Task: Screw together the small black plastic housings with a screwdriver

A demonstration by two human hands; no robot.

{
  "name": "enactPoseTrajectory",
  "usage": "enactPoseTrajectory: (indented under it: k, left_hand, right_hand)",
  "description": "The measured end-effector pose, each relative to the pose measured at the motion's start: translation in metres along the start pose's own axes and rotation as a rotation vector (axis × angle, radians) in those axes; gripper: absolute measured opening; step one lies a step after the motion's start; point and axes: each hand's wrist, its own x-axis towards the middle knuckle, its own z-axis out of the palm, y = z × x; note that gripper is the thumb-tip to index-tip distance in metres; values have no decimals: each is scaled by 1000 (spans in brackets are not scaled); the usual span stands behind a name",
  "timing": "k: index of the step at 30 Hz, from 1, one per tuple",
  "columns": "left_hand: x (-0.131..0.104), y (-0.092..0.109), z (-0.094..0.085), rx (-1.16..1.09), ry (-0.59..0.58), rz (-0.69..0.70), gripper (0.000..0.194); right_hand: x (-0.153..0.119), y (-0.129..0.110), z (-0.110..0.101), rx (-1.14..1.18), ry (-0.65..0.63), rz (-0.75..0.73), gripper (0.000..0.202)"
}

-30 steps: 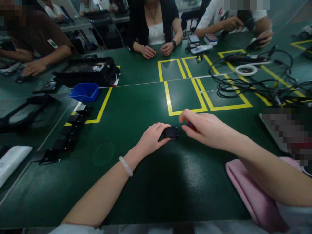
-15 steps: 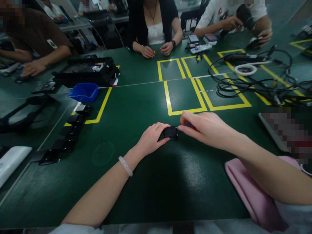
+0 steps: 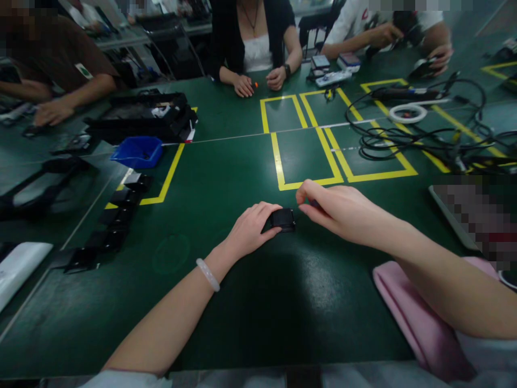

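Note:
A small black box-like part (image 3: 283,220) lies on the green table (image 3: 242,302) at the middle. My left hand (image 3: 255,225) grips its left end between thumb and fingers. Just right of the part, my right hand (image 3: 323,207) is closed, thumb and fingers curled together, with a small gap between it and the part. Something dark shows between those fingers, too small to make out. Several similar black parts (image 3: 116,217) stand in a slanting row at the left.
A blue bin (image 3: 138,152) and black trays (image 3: 141,116) sit at the back left. Coiled black cables (image 3: 379,145) lie at the right, above a pink cloth (image 3: 407,302). Yellow tape (image 3: 311,185) marks the table. People sit across it.
My right hand's fingertips have drawn slightly away from the black part's right end. My left hand still grips the part in the same place.

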Motion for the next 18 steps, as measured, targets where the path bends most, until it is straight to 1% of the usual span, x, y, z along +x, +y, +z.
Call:
enactPoseTrajectory:
  k: [3, 8, 11, 13, 18]
  left_hand:
    - [0, 0, 0, -2, 1, 3, 39]
    - [0, 0, -1, 1, -1, -1, 39]
    - [0, 0, -1, -9, -4, 4, 39]
    - [0, 0, -1, -12, -3, 8, 39]
    - [0, 0, -1, -6, 4, -3, 39]
  right_hand:
    - [0, 1, 0, 28, 18, -15, 13]
    - [1, 0, 1, -45, 15, 14, 18]
    - [1, 1, 0, -8, 12, -6, 12]
    - [1, 1, -1, 15, 13, -23, 12]
    - [1, 0, -1, -36, 5, 1, 18]
